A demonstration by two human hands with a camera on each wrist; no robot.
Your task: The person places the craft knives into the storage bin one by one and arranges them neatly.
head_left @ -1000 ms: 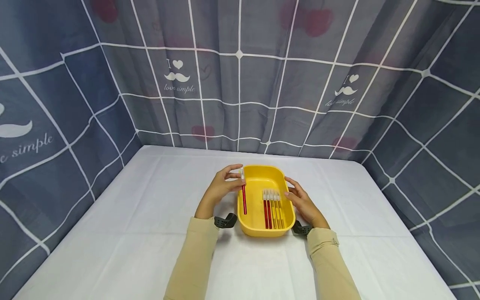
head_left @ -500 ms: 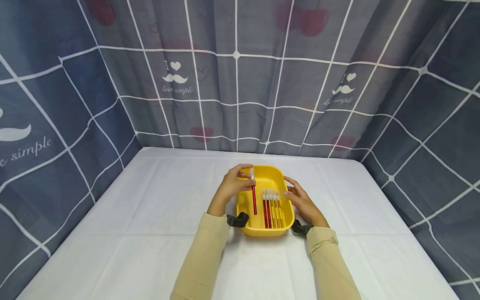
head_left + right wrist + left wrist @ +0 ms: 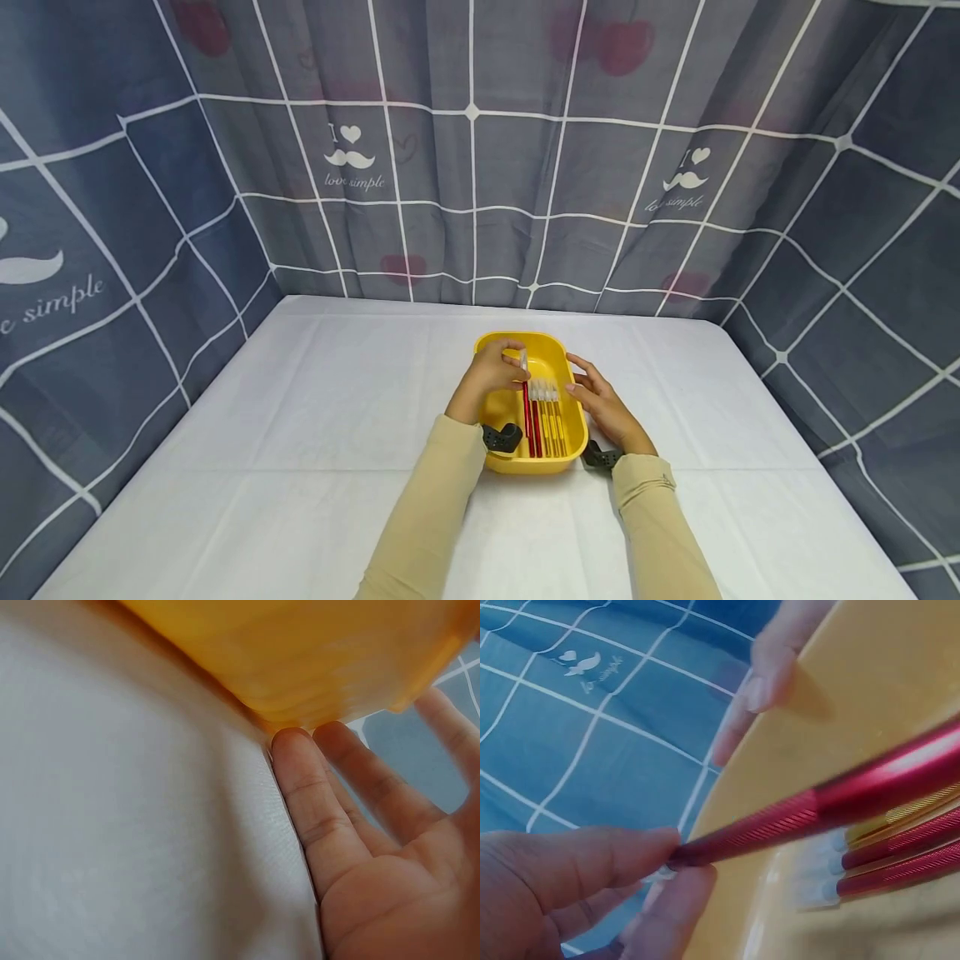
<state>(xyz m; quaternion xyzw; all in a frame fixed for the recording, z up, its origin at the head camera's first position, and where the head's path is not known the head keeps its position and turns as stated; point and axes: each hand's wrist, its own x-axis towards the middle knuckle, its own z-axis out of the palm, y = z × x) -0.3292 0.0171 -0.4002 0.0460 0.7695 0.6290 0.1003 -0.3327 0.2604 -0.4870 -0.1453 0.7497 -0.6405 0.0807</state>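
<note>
My left hand (image 3: 491,375) pinches a red craft knife (image 3: 527,404) by its clear-capped end, above the yellow tray (image 3: 531,468). In the left wrist view, thumb and forefinger meet at the tip of this knife (image 3: 795,810), just before its knurled grip; its handle slants up to the right. Several more capped craft knives (image 3: 550,425), red and gold, lie side by side in the tray, and the held one is close to the left of this row. My right hand (image 3: 609,408) holds the tray's right side, thumb over the rim, fingers (image 3: 307,787) against the outer wall.
A white cloth (image 3: 300,500) covers the table under the tray. Dark grid-patterned curtains (image 3: 420,150) enclose the back and both sides. A black wrist strap mount (image 3: 502,437) on the left wrist overlaps the tray's near left rim.
My left hand has carried the red craft knife rightward, from the tray's left edge to beside the row of knives. The right hand stays on the tray's side.
</note>
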